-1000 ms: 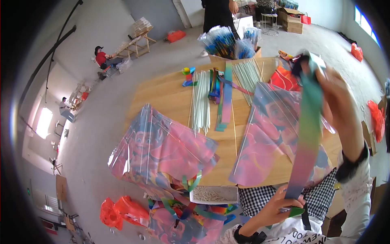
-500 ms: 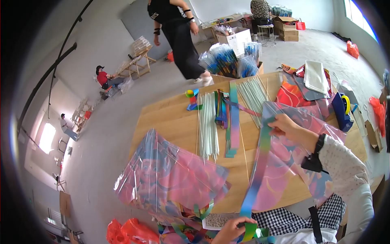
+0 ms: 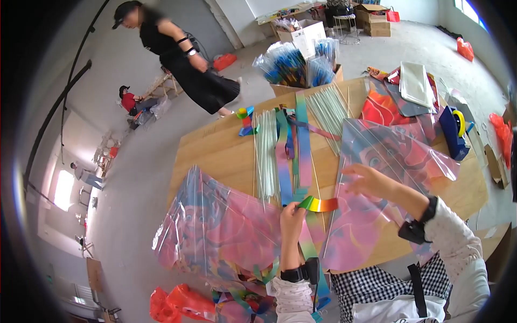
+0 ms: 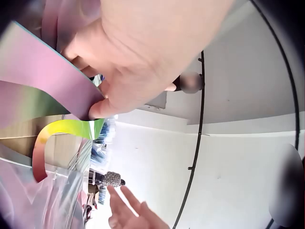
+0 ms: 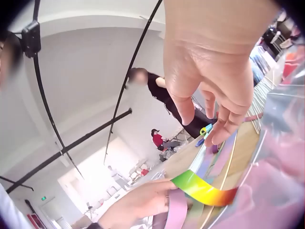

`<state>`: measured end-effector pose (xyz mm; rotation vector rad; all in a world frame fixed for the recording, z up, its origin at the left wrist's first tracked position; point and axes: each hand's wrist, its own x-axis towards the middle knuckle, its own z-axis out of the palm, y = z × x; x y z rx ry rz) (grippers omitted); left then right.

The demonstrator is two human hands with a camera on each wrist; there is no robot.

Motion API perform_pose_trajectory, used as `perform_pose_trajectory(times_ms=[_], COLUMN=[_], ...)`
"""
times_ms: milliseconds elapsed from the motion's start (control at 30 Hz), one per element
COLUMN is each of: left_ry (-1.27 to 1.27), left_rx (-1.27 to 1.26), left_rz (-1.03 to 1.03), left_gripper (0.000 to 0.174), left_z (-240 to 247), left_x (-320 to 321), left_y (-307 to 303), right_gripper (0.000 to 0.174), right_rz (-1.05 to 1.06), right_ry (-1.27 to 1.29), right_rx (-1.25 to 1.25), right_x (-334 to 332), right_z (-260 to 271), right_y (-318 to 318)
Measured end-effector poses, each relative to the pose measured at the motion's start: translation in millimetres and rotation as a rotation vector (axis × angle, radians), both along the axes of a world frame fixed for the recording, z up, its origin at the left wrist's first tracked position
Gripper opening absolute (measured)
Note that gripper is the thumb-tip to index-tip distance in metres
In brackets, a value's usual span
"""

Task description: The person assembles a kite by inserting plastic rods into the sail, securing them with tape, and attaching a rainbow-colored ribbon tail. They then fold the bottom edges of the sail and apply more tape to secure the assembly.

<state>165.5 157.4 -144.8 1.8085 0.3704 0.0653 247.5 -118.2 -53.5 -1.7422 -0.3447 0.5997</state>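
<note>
My left hand (image 3: 291, 222) pinches a rainbow ribbon (image 3: 321, 204) near one end. A short green-to-red tail curls out to the right, and longer pink and green lengths hang below the hand. In the left wrist view, the thumb presses the ribbon (image 4: 52, 76) against the fingers. My right hand (image 3: 371, 183) holds nothing; its fingers are loosely spread above the right printed plastic kite (image 3: 358, 237). The right wrist view shows that hand (image 5: 214, 86) with a gap between thumb and fingers. Another printed kite (image 3: 215, 220) lies left of my left hand, partly over the table edge.
Bundled white rods (image 3: 266, 156) and more ribbons (image 3: 302, 145) lie mid-table (image 3: 215, 145). A blue tape dispenser (image 3: 453, 134) and a white tray (image 3: 416, 83) sit at the right. Packed bags (image 3: 291, 64) stand in a box beyond. A person in black (image 3: 188, 64) walks behind the table.
My left hand has risen from the near table edge to mid-table with the ribbon. My right hand has released the ribbon's upper part and moved slightly nearer. The person in black has moved left.
</note>
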Motion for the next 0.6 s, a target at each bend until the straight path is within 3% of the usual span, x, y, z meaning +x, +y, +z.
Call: perform_pose_trajectory(times_ms=[100, 133, 233, 267, 367, 433, 567, 600], left_ry=[-0.155, -0.109, -0.319, -0.279, -0.367, -0.348, -0.316, -0.169], left_rx=[0.246, 0.429, 0.587, 0.537, 0.499, 0.423, 0.149, 0.026], left_rz=[0.136, 0.178, 0.323, 0.306, 0.087, -0.082, -0.386, -0.422], left_gripper=[0.025, 0.022, 0.015, 0.012, 0.013, 0.012, 0.009, 0.011], left_z=[-19, 11, 84, 111, 155, 175, 178, 172], left_x=[-30, -44, -76, -87, -122, -151, -186, -192], left_y=[12, 4, -32, -51, -109, -154, -221, -232], right_gripper=[0.047, 0.045, 0.042, 0.043, 0.048, 0.05, 0.064, 0.069], right_rz=[-0.017, -0.028, 0.039, 0.095, 0.216, 0.264, 0.141, 0.134], right_ry=[0.062, 0.061, 0.086, 0.126, 0.169, -0.107, -0.191, -0.077], right_rx=[-0.04, -0.069, 0.148, 0.171, 0.227, 0.189, 0.317, 0.391], right_x=[-60, -78, -134, -153, -197, -217, -257, -266], right_z=[-1, -1, 2, 7, 31, 48, 27, 17], right_y=[-37, -47, -69, -74, -80, -84, -112, -125])
